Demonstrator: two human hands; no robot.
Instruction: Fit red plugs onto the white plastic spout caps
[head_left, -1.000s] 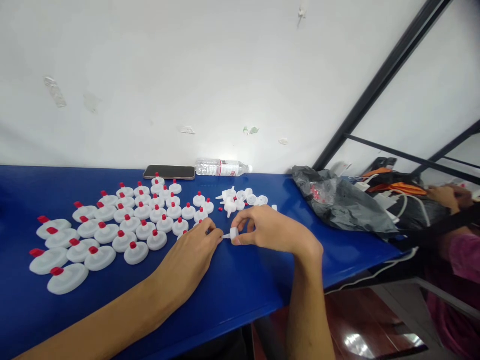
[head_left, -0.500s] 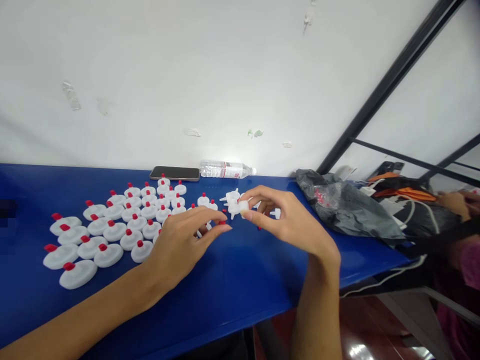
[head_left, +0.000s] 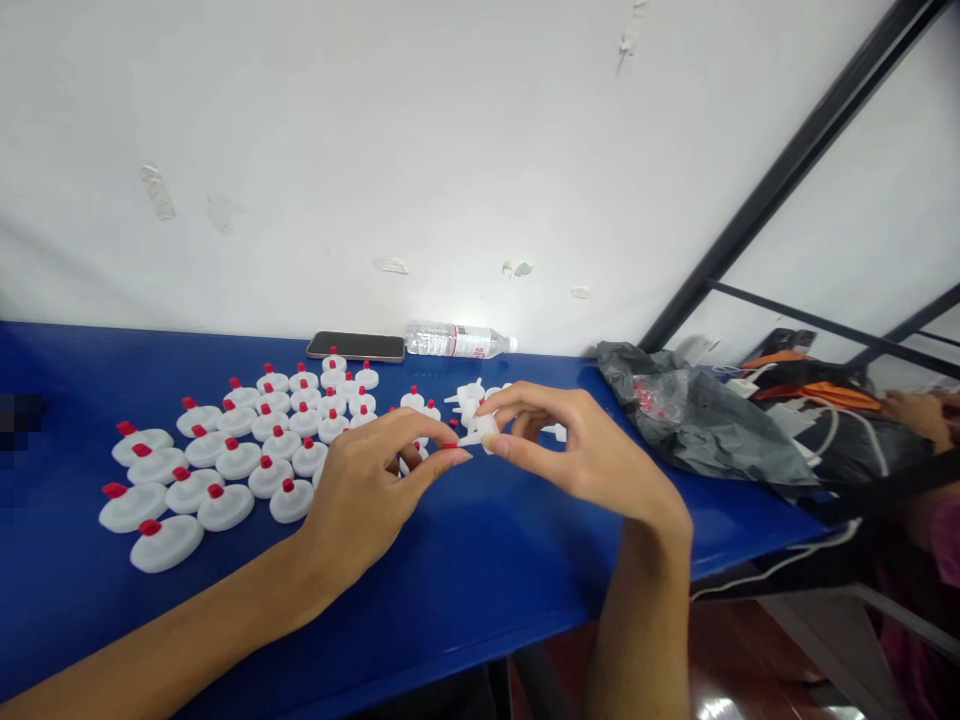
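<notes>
The worktop (head_left: 510,590) is coloured a uniform glossy blue; the wall (head_left: 375,130) is finished in greyish white, marked by whitish scraps and a green-tinged fleck (head_left: 523,269); the rows of caps (head_left: 238,462) are moulded in white and topped by red tips (head_left: 214,490); the same white is repeated in the held nozzle cap (head_left: 481,436) and the loose caps (head_left: 470,394), the same red in the held tip (head_left: 451,451); the phone (head_left: 356,346) is faced in black and edged in pinkish bronze; the clear bottle (head_left: 433,338) is wrapped by a white label (head_left: 471,342), banded and lettered in red; the plastic bag (head_left: 739,425) is toned dark grey; orange is shown by the fabric (head_left: 855,398), white by the cables (head_left: 874,440), black by the metal frame (head_left: 787,165).
</notes>
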